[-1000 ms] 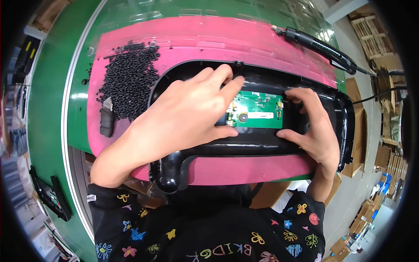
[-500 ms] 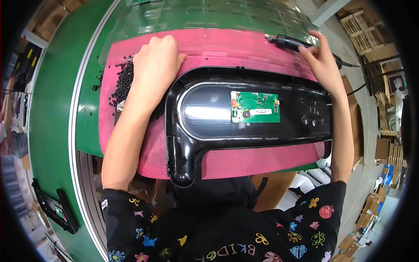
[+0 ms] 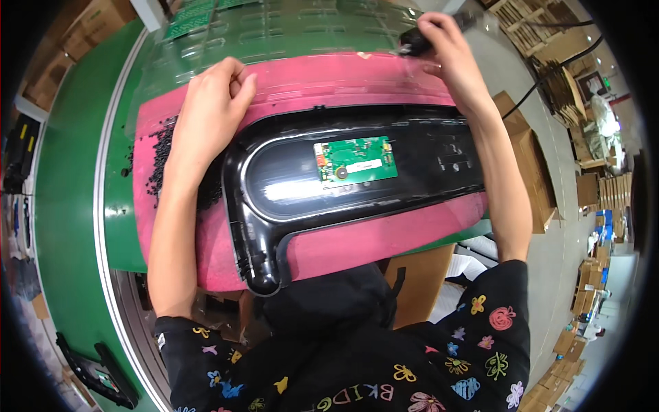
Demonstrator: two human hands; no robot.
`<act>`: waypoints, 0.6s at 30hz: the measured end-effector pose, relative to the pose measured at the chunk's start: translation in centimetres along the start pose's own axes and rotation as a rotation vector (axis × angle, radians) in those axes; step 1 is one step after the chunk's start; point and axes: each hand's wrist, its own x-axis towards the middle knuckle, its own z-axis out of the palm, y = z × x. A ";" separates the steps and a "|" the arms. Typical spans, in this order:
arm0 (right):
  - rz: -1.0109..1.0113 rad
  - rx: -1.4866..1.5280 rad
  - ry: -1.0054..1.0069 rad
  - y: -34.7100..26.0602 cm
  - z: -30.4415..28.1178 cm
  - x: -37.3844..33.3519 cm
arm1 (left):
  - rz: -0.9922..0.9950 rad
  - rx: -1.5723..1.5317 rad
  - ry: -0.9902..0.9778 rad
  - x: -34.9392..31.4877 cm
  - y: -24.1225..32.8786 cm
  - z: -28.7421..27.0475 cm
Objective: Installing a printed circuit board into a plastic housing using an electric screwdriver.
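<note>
A glossy black plastic housing (image 3: 302,226) lies open side up before me, with a green circuit board (image 3: 367,152) in its middle. Beyond its far right part, my right hand (image 3: 456,65) is wrapped round a black electric screwdriver (image 3: 416,42), blurred by motion and held above the mat. My left hand (image 3: 214,103) is off the housing's far left corner, its fingers curled and pressed together; whatever they may hold is hidden. Beside the left forearm spreads a heap of small black screws (image 3: 158,168), partly covered by that arm.
Under the housing is a pink mat (image 3: 371,237) on a green table (image 3: 65,226). A clear plastic tray (image 3: 274,42) spans the far side, with green boards (image 3: 189,19) at its far left. A second black housing (image 3: 96,371) lies lower left. Cardboard boxes (image 3: 532,165) stand right.
My right hand has closed round the screwdriver and lifted it up and to the left. My left hand's fingers have curled in more. The whole view has shifted and turned slightly.
</note>
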 end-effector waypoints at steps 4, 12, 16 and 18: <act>-0.212 0.523 0.131 -6.3 0.2 -4.9 | 0.464 -0.442 -0.074 -2.2 3.9 0.3; 0.216 0.835 -0.305 -8.5 -0.2 -8.8 | 0.611 -0.464 -0.387 -4.4 6.1 1.3; -0.177 1.139 -0.427 -6.6 0.9 -9.4 | 0.669 -0.472 -0.415 -4.7 5.8 2.1; -0.269 1.196 -0.465 -6.0 1.2 -9.4 | 0.655 -0.528 -0.423 -4.7 6.1 2.3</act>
